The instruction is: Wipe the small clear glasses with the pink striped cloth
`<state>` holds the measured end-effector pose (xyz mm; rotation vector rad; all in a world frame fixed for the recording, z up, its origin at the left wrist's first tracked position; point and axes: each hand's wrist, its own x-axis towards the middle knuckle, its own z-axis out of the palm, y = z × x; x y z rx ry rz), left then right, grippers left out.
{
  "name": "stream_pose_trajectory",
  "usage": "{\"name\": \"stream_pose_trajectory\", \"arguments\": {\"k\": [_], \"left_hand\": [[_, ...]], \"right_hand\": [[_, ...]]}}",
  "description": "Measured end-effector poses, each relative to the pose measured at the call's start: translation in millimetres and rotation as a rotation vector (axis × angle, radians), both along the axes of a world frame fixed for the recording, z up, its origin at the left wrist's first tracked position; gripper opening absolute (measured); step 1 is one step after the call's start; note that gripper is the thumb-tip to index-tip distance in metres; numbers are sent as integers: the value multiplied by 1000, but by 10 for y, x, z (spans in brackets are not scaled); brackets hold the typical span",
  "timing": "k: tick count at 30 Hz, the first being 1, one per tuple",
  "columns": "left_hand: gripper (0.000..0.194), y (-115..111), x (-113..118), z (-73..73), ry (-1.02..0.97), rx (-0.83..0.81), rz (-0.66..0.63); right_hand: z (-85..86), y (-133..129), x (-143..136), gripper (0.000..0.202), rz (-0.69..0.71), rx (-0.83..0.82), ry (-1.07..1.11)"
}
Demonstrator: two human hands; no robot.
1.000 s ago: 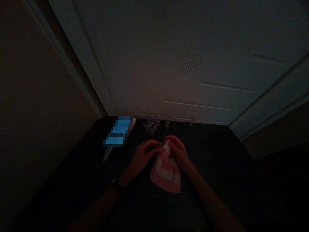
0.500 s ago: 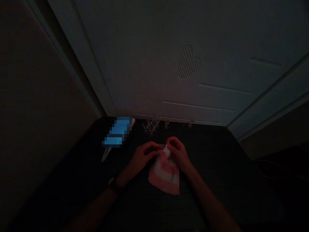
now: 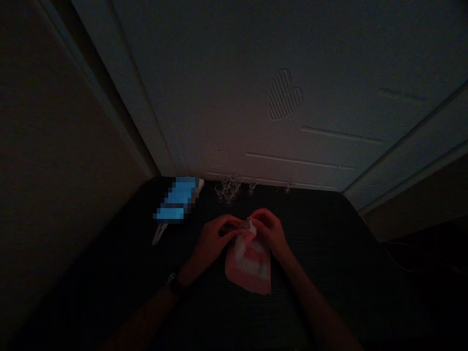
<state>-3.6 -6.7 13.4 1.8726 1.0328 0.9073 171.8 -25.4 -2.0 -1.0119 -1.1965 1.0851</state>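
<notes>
Over the dark table, my left hand (image 3: 217,234) is closed on a small clear glass (image 3: 243,225), of which only part shows between the fingers. A pink and white striped cloth (image 3: 251,263) hangs down from between my hands. Its top edge is pinched by my right hand (image 3: 268,228), whose thumb and fingers press it against the glass. Dim light hides the finer shape of the glass. Beyond my hands, a cluster of small stemmed glasses (image 3: 228,190) stands near the wall.
One stemmed glass (image 3: 251,187) stands right of the cluster, and another glass (image 3: 288,187) is farther right. At the back left lies a pixelated bright blue screen (image 3: 177,200) on a white stand (image 3: 160,235). A white panel (image 3: 234,107) with raised hearts borders the table (image 3: 175,312).
My hands have shifted very slightly, and a bit more of the clear glass shows between the left fingers. The cloth stays in nearly the same place.
</notes>
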Motion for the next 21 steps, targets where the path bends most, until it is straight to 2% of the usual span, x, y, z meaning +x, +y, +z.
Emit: {"name": "stream_pose_trajectory", "arguments": {"k": [10,15,21], "left_hand": [[19,-8,-7,-13,-3,22,-12],[22,24,1,-29,-137,-130,-40],[22,42,-21,37,-234,-301,-86]], "right_hand": [[26,-52,-28,12,83,-6,102],[17,-30,21,23,106,-74,102],[43,-64,67,24,263,-157,187]]}}
